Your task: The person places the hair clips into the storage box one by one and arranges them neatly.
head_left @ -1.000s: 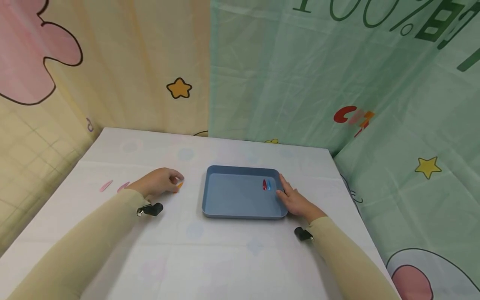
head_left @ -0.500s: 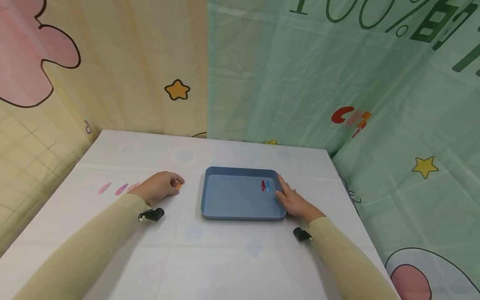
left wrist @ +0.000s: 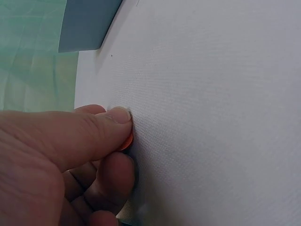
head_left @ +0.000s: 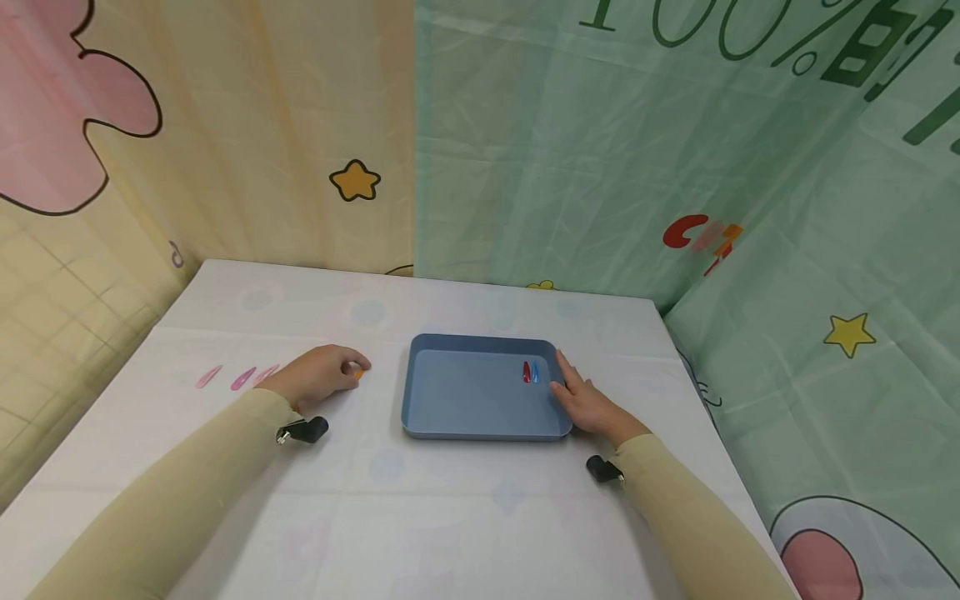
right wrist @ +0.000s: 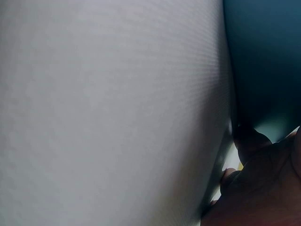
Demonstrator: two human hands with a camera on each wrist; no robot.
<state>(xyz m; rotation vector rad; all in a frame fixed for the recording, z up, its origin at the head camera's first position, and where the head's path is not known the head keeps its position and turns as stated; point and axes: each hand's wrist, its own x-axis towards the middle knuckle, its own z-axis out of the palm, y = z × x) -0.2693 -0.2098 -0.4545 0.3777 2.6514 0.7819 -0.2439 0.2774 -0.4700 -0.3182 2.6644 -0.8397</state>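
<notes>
In the head view, my left hand (head_left: 322,371) is low over the white table, left of the blue-grey tray (head_left: 457,435). Its thumb and fingertips pinch a small orange hair clip (head_left: 359,373), mostly hidden by them; the left wrist view shows just an orange-red edge of that clip (left wrist: 127,142) below the thumb. A red hair clip (head_left: 527,372) and a blue hair clip (head_left: 535,372) lie side by side in the tray, near its right wall. My right hand (head_left: 596,410) rests against the tray's right rim with fingers fairly straight.
Left of my left hand lie pink and purplish hair clips: one pink clip (head_left: 209,377), one purple-pink clip (head_left: 243,378) and another pink clip (head_left: 266,373) partly behind the wrist. Printed curtains (head_left: 525,167) hang behind the white table (head_left: 450,517).
My left fingers have closed further over the orange clip, which shows less than before. The head view has shifted slightly; the right hand and tray stay together as they were.
</notes>
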